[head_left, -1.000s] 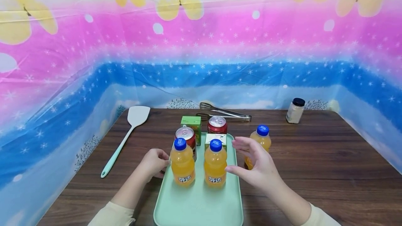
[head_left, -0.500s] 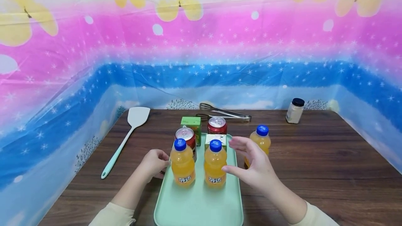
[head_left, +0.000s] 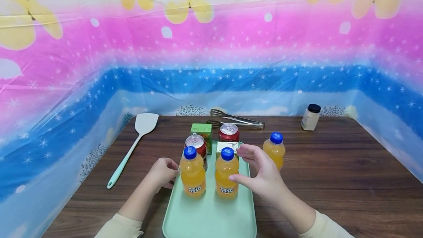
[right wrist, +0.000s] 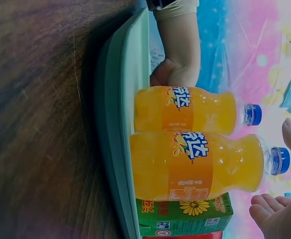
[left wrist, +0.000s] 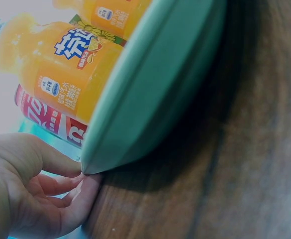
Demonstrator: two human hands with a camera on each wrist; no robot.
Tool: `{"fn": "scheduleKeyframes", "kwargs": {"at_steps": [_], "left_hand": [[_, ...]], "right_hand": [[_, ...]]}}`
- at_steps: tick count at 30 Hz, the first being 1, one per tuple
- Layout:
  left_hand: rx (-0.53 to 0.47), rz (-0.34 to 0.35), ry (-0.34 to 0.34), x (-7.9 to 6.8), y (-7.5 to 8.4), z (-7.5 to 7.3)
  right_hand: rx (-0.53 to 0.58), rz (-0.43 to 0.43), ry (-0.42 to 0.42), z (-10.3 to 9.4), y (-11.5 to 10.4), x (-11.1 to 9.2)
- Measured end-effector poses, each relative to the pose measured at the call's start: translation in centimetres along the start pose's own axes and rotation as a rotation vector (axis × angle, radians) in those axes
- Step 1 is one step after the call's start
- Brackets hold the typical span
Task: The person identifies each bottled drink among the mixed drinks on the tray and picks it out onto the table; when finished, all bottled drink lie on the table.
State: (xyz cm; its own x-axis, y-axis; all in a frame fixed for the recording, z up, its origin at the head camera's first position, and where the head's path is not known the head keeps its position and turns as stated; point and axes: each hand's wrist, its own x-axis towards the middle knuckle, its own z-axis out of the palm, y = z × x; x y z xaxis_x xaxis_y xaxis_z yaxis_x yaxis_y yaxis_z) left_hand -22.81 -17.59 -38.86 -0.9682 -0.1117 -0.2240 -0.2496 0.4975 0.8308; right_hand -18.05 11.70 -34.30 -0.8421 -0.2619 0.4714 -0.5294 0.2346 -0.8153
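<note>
L hand (head_left: pixel 162 173) pinches tray (head_left: pixel 208 217) rim; R hand (head_left: pixel 267 177) wide, thumb & fingers apart, by R bottle (head_left: pixel 227 188), contact unclear; it's upright on tray w/ L bottle (head_left: pixel 193 177), cans (head_left: pixel 195 141) & cartons (head_left: pixel 202 129) behind, 3rd bottle (head_left: pixel 275 151) on table (head_left: pixel 330 175) at R

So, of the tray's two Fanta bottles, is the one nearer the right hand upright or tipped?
Upright: in the head view, this Fanta bottle stands base-down on the green tray, blue cap on top.

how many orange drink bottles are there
3: the left bottle and middle bottle stand on the green tray; the right bottle is on the table, partly behind the right hand. No sign of others hidden.
</note>
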Motion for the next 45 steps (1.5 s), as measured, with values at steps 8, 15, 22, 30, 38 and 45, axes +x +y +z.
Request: {"fn": "scheduleKeyframes", "kwargs": {"at_steps": [8,15,22,30,38,45], "left_hand": [[-0.007,-0.002,0.0,0.0,-0.2,0.1],[-0.001,-0.005,0.003,0.0,0.0,0.1],[0.0,-0.007,0.004,-0.1,0.1,0.1],[0.006,-0.011,0.008,0.0,0.1,0.0],[0.004,-0.01,0.013,0.0,0.0,0.0],[0.008,0.005,0.011,0.2,-0.2,0.1]], "right_hand": [[-0.008,0.059,-0.004,0.4,0.0,0.1],[0.007,0.06,-0.009,0.6,0.3,0.2],[-0.003,0.088,-0.012,0.8,0.3,0.3],[-0.035,0.1,-0.015,1.0,0.5,0.4],[-0.047,0.128,-0.02,1.3,0.4,0.5],[-0.04,0.154,-0.022,1.6,0.6,0.5]]}}
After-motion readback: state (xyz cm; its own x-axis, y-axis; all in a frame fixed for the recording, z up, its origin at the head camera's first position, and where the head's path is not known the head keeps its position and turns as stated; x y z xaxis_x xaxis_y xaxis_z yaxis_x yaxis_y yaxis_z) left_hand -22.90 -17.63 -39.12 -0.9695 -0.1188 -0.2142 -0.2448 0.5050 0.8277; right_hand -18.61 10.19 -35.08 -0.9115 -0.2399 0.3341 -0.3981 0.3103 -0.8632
